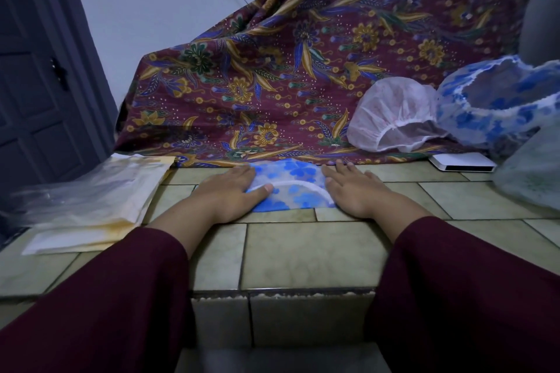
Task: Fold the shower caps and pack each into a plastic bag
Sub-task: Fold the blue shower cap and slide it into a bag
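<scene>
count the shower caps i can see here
3: a blue floral cap flattened under both hands, a white cap at right, another blue floral cap beside it; more may be hidden.

Single head cam, wide-angle, looking fwd and down over tiled surface (pixel 306 254), close above both forearms; no 2nd view.
</scene>
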